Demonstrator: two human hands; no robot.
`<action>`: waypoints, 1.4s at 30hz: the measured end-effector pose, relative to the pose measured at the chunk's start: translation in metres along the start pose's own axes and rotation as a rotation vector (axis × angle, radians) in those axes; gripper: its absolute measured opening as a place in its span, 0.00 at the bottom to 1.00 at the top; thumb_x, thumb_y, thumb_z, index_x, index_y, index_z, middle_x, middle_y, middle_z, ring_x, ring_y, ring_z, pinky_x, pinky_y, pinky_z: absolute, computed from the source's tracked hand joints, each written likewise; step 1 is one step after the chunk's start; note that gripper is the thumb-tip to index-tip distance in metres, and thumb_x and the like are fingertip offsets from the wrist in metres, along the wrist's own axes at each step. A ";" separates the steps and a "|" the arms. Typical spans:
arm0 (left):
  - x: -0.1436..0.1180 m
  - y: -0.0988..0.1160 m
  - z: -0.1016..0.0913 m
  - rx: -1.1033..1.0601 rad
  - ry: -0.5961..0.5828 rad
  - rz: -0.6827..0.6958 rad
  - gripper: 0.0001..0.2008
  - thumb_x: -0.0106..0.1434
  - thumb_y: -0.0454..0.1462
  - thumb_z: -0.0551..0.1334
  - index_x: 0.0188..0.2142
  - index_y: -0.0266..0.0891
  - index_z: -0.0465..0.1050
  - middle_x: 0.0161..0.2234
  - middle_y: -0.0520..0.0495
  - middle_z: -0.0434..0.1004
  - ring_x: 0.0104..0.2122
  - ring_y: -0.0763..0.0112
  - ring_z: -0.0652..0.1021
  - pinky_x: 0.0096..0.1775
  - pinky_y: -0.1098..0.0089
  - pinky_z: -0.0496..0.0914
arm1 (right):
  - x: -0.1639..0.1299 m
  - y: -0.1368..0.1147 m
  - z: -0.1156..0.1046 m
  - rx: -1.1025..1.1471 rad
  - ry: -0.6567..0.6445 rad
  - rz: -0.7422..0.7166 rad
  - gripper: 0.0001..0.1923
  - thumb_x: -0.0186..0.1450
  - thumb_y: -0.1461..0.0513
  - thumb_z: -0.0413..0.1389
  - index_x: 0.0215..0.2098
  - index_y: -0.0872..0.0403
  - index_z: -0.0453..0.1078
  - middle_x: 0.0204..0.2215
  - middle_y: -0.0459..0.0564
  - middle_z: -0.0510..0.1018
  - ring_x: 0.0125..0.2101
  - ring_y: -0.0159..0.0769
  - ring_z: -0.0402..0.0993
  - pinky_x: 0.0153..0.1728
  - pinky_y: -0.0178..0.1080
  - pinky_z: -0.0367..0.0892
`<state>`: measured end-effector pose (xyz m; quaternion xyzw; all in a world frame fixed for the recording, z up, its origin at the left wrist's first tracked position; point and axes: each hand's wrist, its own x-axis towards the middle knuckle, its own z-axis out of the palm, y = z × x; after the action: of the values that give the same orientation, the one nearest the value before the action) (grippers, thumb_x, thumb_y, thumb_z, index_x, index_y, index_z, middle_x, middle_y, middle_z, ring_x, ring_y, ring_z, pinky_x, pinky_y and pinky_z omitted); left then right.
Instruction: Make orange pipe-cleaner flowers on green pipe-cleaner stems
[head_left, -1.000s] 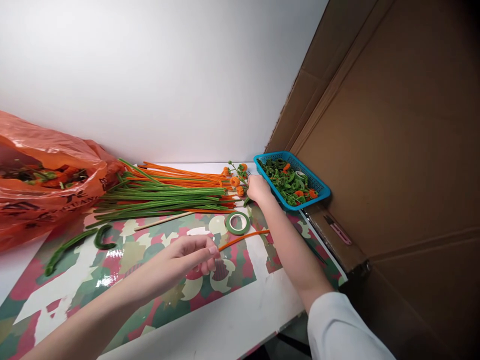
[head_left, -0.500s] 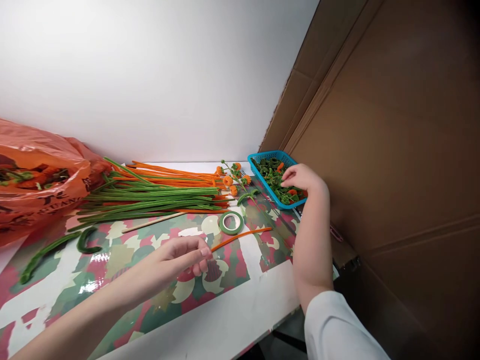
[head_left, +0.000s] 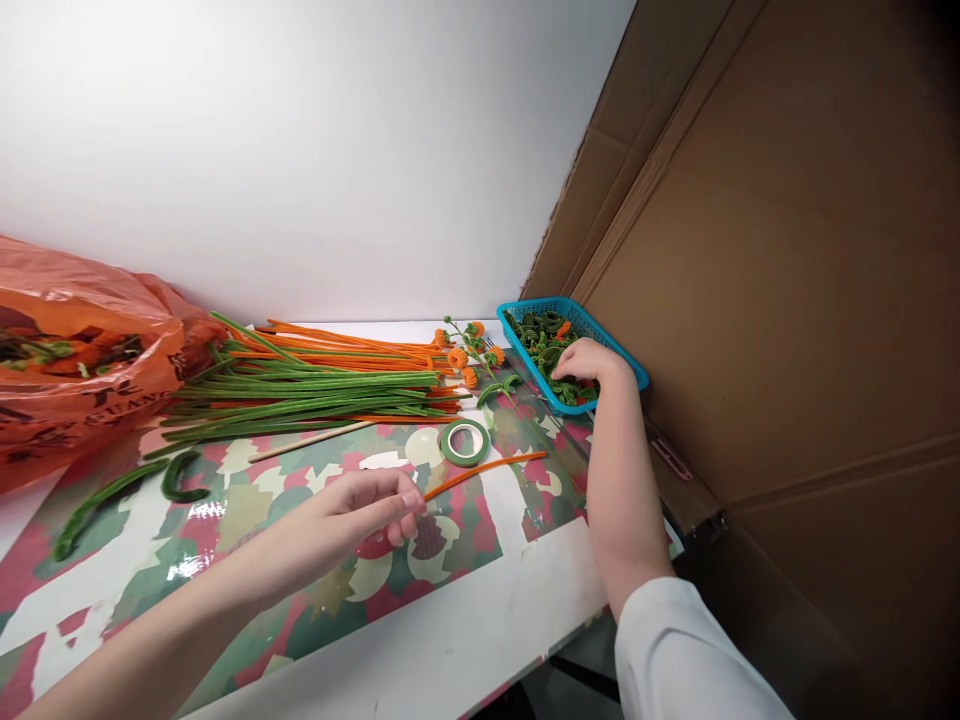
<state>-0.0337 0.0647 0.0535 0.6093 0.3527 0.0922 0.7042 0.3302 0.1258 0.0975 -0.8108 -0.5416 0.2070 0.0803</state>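
Orange stem, look: thin, fuzzy, bright orange; one single piece [head_left: 487, 469], even thickness along the visible part, slight bow, plain blunt free end.
Orange stem, place: over the patterned part of the bench [head_left: 450, 640], between its front and back edges, right of the middle; cannot tell if the free end touches the surface.
Orange stem, direction: long axis runs mostly side to side, rising a bit toward the back edge; free end points to the bench's right edge, other end is hidden in the fingers.
Left hand [head_left: 375, 505]: closed, thumb and fingers pinching the stem's left end.
Right hand [head_left: 585, 362]: fingers bent down into the basket; cannot tell if it grips a piece.
Blue basket [head_left: 626, 360]: back right corner of the bench, by the cardboard; holds green curled pieces [head_left: 534, 335], a bit of orange among them.
Tape roll [head_left: 450, 452]: green, lying flat, just beyond the stem.
Flower sprig [head_left: 457, 358]: orange heads, green leaves; near the back edge, left of the basket.
Green stems [head_left: 322, 392]: straight bundle, ends toward the left and right edges, orange stems [head_left: 360, 345] behind.
Orange bag [head_left: 90, 420]: back left corner, translucent plastic.
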 end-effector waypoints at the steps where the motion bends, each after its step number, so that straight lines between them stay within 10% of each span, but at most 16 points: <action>1: 0.000 0.000 0.000 -0.005 -0.006 0.001 0.16 0.61 0.50 0.59 0.30 0.41 0.70 0.30 0.49 0.71 0.28 0.70 0.68 0.30 0.72 0.64 | -0.002 0.000 -0.002 0.015 0.023 -0.016 0.07 0.46 0.63 0.64 0.15 0.54 0.71 0.13 0.42 0.68 0.19 0.29 0.65 0.22 0.33 0.60; 8: -0.001 0.006 0.003 -0.001 0.069 0.020 0.18 0.61 0.52 0.60 0.30 0.39 0.67 0.28 0.50 0.69 0.26 0.71 0.69 0.28 0.72 0.65 | -0.033 -0.038 -0.009 0.413 0.013 -0.397 0.13 0.52 0.54 0.60 0.25 0.55 0.70 0.22 0.43 0.70 0.23 0.28 0.62 0.25 0.32 0.57; 19: -0.008 0.014 0.003 0.018 0.467 0.266 0.17 0.57 0.49 0.65 0.36 0.39 0.75 0.33 0.47 0.76 0.34 0.66 0.74 0.36 0.69 0.69 | -0.071 -0.134 0.065 0.826 -0.784 -0.662 0.12 0.53 0.57 0.64 0.26 0.56 0.71 0.20 0.40 0.67 0.21 0.25 0.57 0.22 0.31 0.53; 42: -0.008 0.014 0.002 0.051 0.440 0.336 0.13 0.60 0.45 0.64 0.30 0.37 0.74 0.29 0.49 0.74 0.29 0.71 0.71 0.29 0.73 0.65 | -0.081 -0.131 0.065 0.604 -0.630 -0.704 0.17 0.59 0.50 0.61 0.28 0.57 0.74 0.20 0.41 0.64 0.21 0.26 0.55 0.22 0.32 0.52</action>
<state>-0.0339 0.0627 0.0698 0.6419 0.3935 0.3289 0.5700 0.1652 0.0985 0.1053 -0.4209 -0.6939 0.5461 0.2075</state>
